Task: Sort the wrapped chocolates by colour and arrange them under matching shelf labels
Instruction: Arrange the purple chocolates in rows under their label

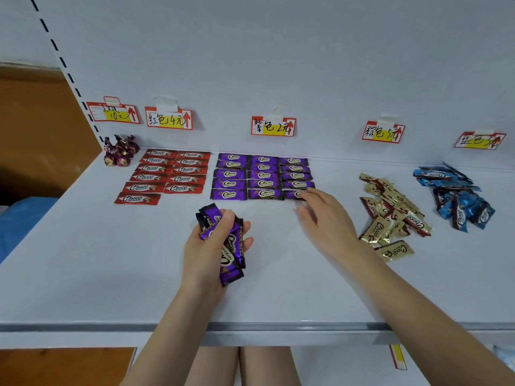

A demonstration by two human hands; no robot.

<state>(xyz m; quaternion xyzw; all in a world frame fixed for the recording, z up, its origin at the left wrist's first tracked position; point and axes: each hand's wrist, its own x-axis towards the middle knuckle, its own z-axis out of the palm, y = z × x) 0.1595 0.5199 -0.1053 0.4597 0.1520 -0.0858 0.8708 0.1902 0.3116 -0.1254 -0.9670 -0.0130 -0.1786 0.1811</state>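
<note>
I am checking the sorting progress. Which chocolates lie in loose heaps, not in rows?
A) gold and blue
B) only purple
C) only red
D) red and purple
A: the gold chocolates and blue chocolates lie in jumbled piles; red chocolates and purple chocolates lie in rows.

Left hand (213, 246) grips purple chocolates (231, 246); right hand (320, 215) touches the purple rows (262, 176).

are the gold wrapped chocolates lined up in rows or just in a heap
In a heap. The gold-wrapped chocolates lie overlapping at mixed angles on the white shelf, unlike the purple-wrapped chocolates laid in flat rows.
</note>
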